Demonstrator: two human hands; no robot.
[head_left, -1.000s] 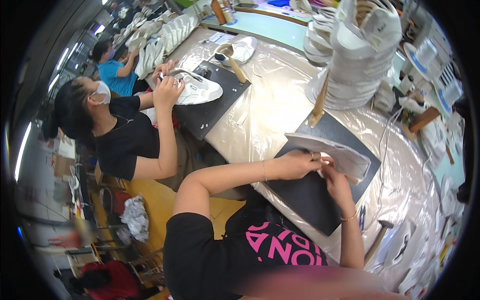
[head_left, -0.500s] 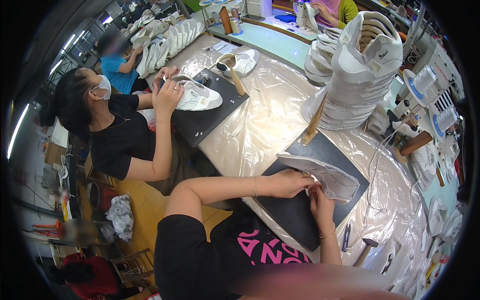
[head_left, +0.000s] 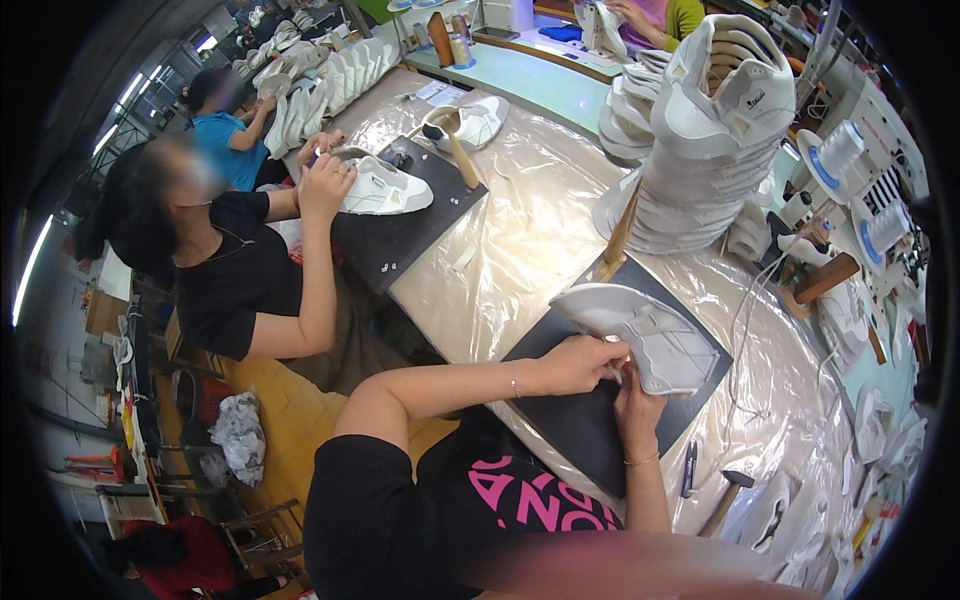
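A pale grey-white shoe upper (head_left: 655,335) is held tilted over a black mat (head_left: 560,425), its side turned toward me. My left hand (head_left: 588,364) is closed at its near left edge, fingertips pinched against the upper. Right beside it, my right hand (head_left: 638,405) grips the same edge from below, fingers bent round it. The two hands nearly touch, and whatever small part lies between the fingertips is hidden. A pointed wooden piece (head_left: 620,235) stands at the mat's far corner.
A tall stack of white shoe uppers (head_left: 715,165) rises beyond the mat. Thread snips (head_left: 690,468) and a hammer (head_left: 727,500) lie at the right. More uppers (head_left: 785,520) lie near the front. At left, a co-worker (head_left: 250,260) handles a shoe upper (head_left: 385,187) on another mat.
The shoe upper has turned so that more of its side faces me. Both hands keep their hold near the same place. The whole view has shifted slightly.
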